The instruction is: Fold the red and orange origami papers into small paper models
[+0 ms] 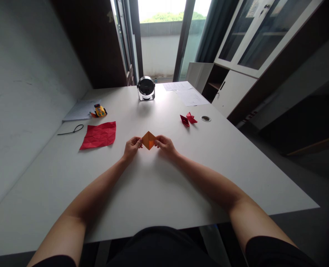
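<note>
Between my two hands is a small piece of folded orange paper [148,138], diamond-shaped, with a crease down its middle. My left hand [132,147] pinches its left corner between thumb and fingers. At the opposite corner, my right hand [165,145] is closed on the paper in the same way. The lower right part of the diamond looks brighter than the rest. Both hands are just above or on the white table [158,193]; I cannot tell if they touch it. The fingertips behind the paper are hidden.
Left of my hands lie a creased red paper sheet [99,135], a black cable tie [74,129] and a yellow toy [99,110]. Two folded red paper pieces [184,120] sit to the right by a cable hole [206,118]. A round black lamp-like device [146,87] stands at the back.
</note>
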`<state>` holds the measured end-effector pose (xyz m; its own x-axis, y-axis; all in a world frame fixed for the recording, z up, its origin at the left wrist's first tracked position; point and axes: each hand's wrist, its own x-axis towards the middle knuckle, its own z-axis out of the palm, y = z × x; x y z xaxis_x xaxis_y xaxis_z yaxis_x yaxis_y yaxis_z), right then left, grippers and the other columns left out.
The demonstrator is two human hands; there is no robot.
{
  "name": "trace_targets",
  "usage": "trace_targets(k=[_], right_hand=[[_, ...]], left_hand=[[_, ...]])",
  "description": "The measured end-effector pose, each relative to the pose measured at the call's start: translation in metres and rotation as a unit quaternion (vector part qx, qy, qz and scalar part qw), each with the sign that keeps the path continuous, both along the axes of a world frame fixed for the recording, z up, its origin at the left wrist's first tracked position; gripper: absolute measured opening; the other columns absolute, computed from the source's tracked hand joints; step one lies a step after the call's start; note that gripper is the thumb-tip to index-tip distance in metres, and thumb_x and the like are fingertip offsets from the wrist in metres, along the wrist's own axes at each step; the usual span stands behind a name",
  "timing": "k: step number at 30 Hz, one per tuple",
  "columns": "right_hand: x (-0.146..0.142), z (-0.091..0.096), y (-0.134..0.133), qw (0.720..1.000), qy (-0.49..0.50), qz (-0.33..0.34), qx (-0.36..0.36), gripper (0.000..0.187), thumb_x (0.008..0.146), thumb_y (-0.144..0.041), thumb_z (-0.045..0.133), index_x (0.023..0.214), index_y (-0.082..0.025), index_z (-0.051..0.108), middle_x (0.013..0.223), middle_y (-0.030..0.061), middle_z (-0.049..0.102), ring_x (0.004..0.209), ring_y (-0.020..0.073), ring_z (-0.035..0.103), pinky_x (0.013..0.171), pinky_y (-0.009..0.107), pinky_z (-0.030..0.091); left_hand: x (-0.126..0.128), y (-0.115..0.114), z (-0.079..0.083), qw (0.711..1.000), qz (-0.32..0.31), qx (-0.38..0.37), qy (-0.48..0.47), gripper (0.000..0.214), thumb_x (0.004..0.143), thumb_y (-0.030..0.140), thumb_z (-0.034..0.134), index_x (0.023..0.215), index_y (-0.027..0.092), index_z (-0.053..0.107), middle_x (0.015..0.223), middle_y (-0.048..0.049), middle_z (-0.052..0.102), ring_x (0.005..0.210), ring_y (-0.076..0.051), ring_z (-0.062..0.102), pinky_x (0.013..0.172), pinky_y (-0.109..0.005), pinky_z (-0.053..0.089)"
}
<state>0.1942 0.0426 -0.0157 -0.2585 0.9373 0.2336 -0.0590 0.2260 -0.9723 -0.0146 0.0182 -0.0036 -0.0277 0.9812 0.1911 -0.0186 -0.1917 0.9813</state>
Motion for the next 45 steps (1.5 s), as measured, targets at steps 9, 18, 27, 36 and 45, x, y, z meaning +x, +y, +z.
trace_targets(k=[9,18,27,36,45], right_hand=[[0.001,0.005,0.002,0.996,0.073,-0.010,-0.046,0.033,0.074,-0.044,0.075,0.093,-0.018,0.069,0.086,0.0044,0.070,0.072,0.0154,0.060,0.064,0.030,0.050],[0.001,0.003,0.000,0.989,0.108,0.041,-0.087,0.035,0.073,-0.044,0.077,0.096,-0.019,0.070,0.086,0.0031,0.071,0.074,0.0161,0.063,0.067,0.030,0.051],[-0.003,0.003,-0.004,0.992,0.074,0.081,-0.069,0.035,0.073,-0.045,0.078,0.096,-0.020,0.070,0.087,0.0026,0.071,0.076,0.0167,0.063,0.072,0.031,0.050],[-0.003,-0.001,-0.006,0.998,-0.019,0.060,-0.011,0.032,0.080,-0.051,0.071,0.087,-0.020,0.067,0.083,0.0016,0.065,0.075,0.0155,0.060,0.068,0.028,0.048],[-0.005,0.000,-0.008,0.997,-0.063,-0.015,0.038,0.034,0.080,-0.054,0.069,0.088,-0.021,0.066,0.097,0.0047,0.069,0.084,0.0175,0.063,0.072,0.030,0.051]], left_hand=[[0.001,0.000,-0.001,0.999,-0.033,0.002,0.021,0.030,0.080,0.041,0.075,0.094,0.016,0.068,0.086,-0.0044,0.069,0.072,-0.015,0.065,0.070,-0.029,0.051],[-0.001,0.005,-0.010,0.997,-0.082,0.005,0.005,0.025,0.078,0.031,0.076,0.097,0.015,0.070,0.091,-0.0066,0.071,0.078,-0.016,0.066,0.078,-0.033,0.054],[0.000,0.001,-0.009,0.993,-0.088,0.032,0.073,0.026,0.082,0.037,0.074,0.098,0.017,0.071,0.091,-0.0075,0.072,0.084,-0.019,0.068,0.079,-0.033,0.054],[0.001,-0.005,-0.004,0.981,-0.075,0.073,0.165,0.018,0.085,0.031,0.069,0.098,0.020,0.073,0.096,-0.0061,0.068,0.085,-0.017,0.065,0.075,-0.028,0.052],[0.004,-0.009,0.004,0.992,-0.115,0.013,0.058,0.031,0.080,0.029,0.071,0.108,0.017,0.069,0.107,-0.0090,0.072,0.101,-0.023,0.067,0.087,-0.032,0.052]])
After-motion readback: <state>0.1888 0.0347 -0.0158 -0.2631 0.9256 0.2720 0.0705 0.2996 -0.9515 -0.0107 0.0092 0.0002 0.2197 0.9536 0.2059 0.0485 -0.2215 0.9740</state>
